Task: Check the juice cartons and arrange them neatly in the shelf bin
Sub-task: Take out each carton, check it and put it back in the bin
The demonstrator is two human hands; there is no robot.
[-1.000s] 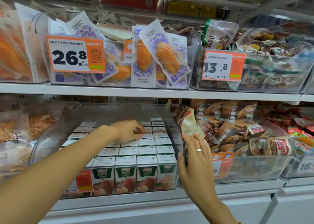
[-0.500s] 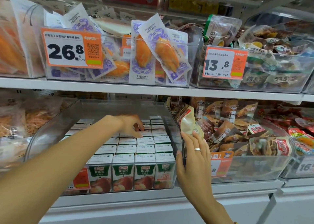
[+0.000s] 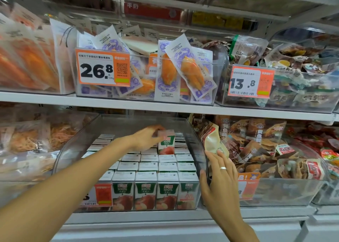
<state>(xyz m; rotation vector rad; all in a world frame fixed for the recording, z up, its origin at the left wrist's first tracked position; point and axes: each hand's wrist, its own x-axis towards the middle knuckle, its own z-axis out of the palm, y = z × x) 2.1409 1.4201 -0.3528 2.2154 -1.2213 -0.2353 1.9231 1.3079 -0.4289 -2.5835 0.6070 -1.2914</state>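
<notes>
Head view, green-white apple juice carton (image 3: pixel 166 142), upright

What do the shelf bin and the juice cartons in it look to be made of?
Shelf bin: apparently clear rigid plastic, glossy; the cartons show through its walls. Juice cartons: seemingly coated paperboard, smooth printed faces and flat folded white tops. The lifted carton in the left hand looks the same.

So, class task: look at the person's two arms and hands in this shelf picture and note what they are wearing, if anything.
Both forearms are bare, with no sleeves, gloves or watch in view. The right hand wears one plain silver-coloured ring on a finger. The left hand is blurred, and no ring or band can be made out on it. No markings show on either arm.
</notes>
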